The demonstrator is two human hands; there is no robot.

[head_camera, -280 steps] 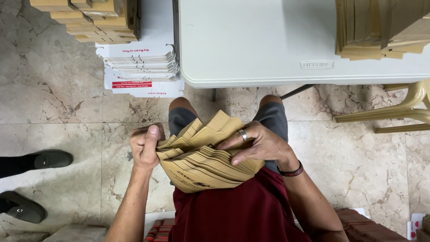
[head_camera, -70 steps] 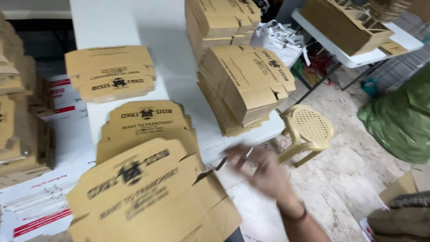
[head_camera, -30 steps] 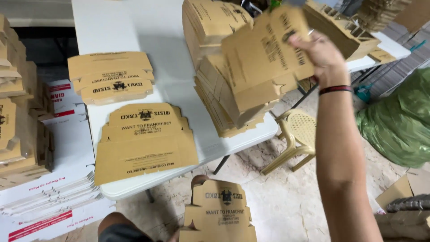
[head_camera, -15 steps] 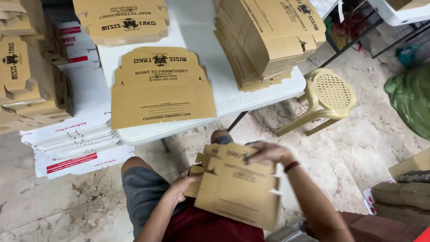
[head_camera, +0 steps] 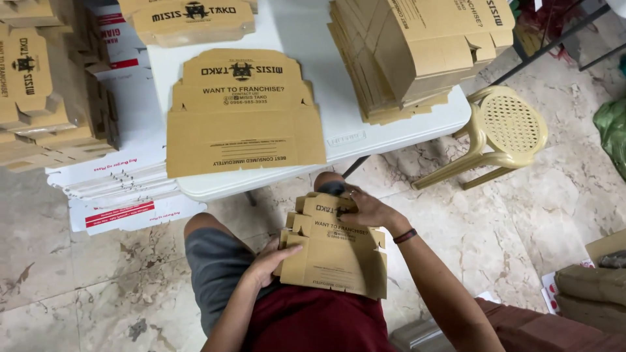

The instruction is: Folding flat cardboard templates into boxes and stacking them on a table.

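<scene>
Side piles (head_camera: 45, 98): brown flat boxes stacked beside the counter's left edge, over white printed flats (head_camera: 124, 189) (both off the counter).
Counter (head_camera: 404, 124): white; one pile of unfolded blanks (head_camera: 241, 114) at its near edge, a taller stack (head_camera: 417, 52) at its right corner.
Left hand (head_camera: 270, 264): fingers curled around the left edge of the lap bundle, gripping it.
Lap bundle (head_camera: 336, 251): flat brown carton blanks lying on the person's thighs, below the counter's near edge.
Right hand (head_camera: 365, 208): pressed on the bundle's far end, fingers spread flat.
Progress: bundle looks gathered but unfolded; large stacks remain, so probably much is left.
Stool (head_camera: 502, 130): pale plastic, on the floor beyond the right corner.
</scene>
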